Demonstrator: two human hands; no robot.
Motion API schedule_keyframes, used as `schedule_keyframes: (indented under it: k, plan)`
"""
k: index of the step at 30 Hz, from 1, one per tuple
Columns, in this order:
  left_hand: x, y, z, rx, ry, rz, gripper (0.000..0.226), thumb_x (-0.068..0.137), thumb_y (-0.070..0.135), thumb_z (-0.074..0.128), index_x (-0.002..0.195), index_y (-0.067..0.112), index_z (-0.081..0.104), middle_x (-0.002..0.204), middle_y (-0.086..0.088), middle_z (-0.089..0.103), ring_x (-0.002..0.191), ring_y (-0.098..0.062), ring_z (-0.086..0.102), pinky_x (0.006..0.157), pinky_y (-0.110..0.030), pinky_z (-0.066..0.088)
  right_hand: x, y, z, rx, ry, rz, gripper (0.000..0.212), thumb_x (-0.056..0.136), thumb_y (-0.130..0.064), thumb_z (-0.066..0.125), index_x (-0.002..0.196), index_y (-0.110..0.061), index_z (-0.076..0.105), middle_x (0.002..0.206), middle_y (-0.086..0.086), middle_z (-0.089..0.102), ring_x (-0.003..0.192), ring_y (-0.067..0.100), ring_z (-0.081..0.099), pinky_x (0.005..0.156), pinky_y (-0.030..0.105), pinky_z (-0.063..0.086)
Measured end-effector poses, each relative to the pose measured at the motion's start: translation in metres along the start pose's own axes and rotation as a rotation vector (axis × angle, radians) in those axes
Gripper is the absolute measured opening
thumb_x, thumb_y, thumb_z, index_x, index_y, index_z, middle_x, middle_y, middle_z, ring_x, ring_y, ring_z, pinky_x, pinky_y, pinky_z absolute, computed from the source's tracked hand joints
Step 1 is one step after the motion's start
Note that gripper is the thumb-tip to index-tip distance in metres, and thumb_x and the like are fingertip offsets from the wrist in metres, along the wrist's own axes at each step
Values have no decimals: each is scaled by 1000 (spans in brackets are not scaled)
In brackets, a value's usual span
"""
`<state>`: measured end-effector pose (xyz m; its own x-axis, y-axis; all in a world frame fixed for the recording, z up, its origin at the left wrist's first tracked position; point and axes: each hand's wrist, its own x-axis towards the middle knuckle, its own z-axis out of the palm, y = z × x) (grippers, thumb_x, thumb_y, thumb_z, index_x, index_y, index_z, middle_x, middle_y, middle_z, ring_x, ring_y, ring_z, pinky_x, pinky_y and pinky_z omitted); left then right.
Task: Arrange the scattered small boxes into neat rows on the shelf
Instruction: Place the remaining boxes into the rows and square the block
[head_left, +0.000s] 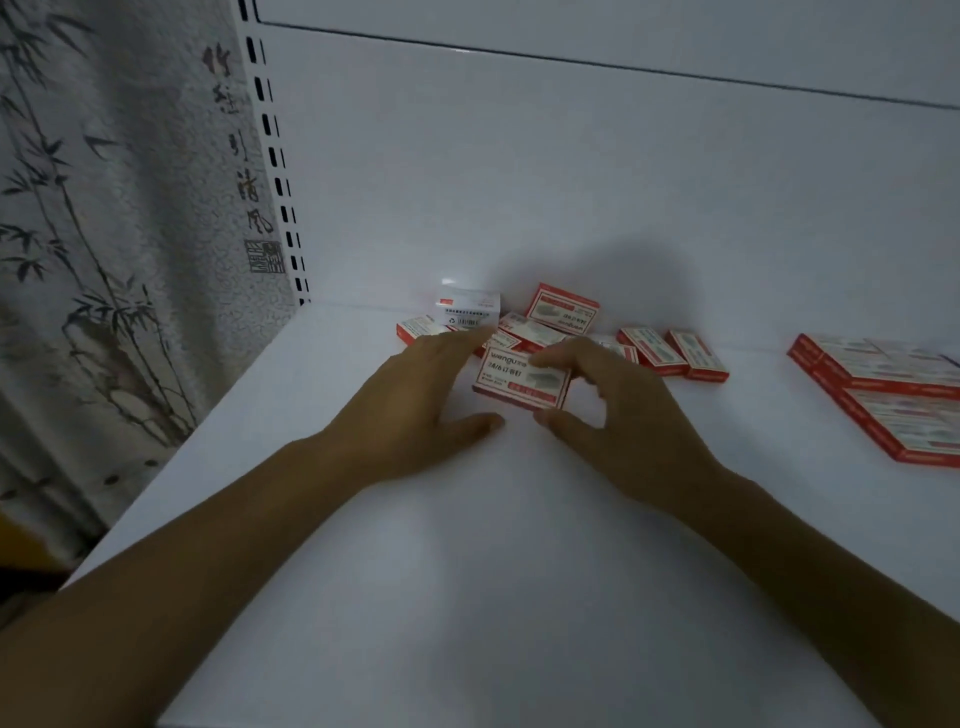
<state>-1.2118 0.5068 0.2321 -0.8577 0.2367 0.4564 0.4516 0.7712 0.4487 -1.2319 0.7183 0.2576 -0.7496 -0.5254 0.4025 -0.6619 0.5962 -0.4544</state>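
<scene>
Several small red-and-white boxes lie scattered near the back of the white shelf. My right hand pinches one small box between thumb and fingers, just off the shelf surface. My left hand lies flat beside it, fingers straight, their tips touching the loose pile. One white box stands on edge behind the pile, and another box leans tilted. Two boxes lie side by side to the right.
At the right edge, flat boxes sit packed together in a neat block. The shelf's back panel rises behind everything. A slotted upright marks the left end, with a bamboo-print hanging beyond it.
</scene>
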Motion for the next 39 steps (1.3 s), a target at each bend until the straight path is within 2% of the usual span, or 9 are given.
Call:
schedule_keyframes:
  k: [4,8,13,19,22,26,28,33,39]
  plan:
    - [2,8,-4,18,135,50,55,77,42,67,126,24,52,116,10,64,99,-6,61,89,-36,50,0,2,-5,14,43,-51,44,81,-17,69,120,-25,52,122,-9,55,109,5,53,91,23,46]
    - [3,13,-7,29,206,50,50,75,45,66,119,23,56,107,10,67,90,-4,61,87,-39,50,-2,5,-3,-15,125,-106,51,80,-16,69,125,-26,47,120,-14,48,111,4,47,90,16,40]
    - [0,20,-11,40,250,32,53,76,49,63,121,23,56,111,7,67,95,-10,63,89,-32,49,-1,6,-4,-56,203,-67,64,73,-40,66,130,-23,43,126,-3,55,108,9,52,92,32,45]
    - [-1,22,-11,20,247,18,53,75,49,64,122,27,54,110,12,66,95,-4,60,86,-27,49,1,4,-7,-150,188,-91,53,76,-42,64,123,-23,52,106,-3,69,80,9,64,81,37,51]
    - [-3,24,-12,-31,215,-26,70,71,49,73,131,29,43,120,13,60,106,-7,56,90,-29,46,3,1,-13,-221,191,-121,49,76,-43,64,120,-25,53,102,-6,71,74,8,65,85,34,46]
    - [-7,27,-15,1,150,-59,97,60,63,66,142,30,27,140,10,42,126,-6,37,99,-23,30,-3,-7,-32,-334,189,-135,50,75,-44,64,120,-24,55,99,-4,72,67,10,65,85,35,44]
    - [-7,32,-14,53,110,-58,101,61,69,63,144,29,23,144,9,37,128,-5,31,101,-22,27,-9,-9,-48,-389,169,-138,52,75,-47,64,120,-23,55,100,-3,72,67,12,65,84,32,41]
    - [7,64,-2,138,64,82,95,68,74,52,145,29,18,148,7,33,133,-11,32,107,-40,35,-31,3,-92,-414,184,-106,52,74,-46,70,119,-24,55,102,-5,70,71,8,58,84,28,34]
    - [40,125,38,111,29,162,89,75,66,56,146,29,17,149,8,32,134,-11,33,107,-32,32,-59,41,-141,-397,230,-23,54,73,-50,62,119,-22,57,112,-2,66,90,12,60,90,36,37]
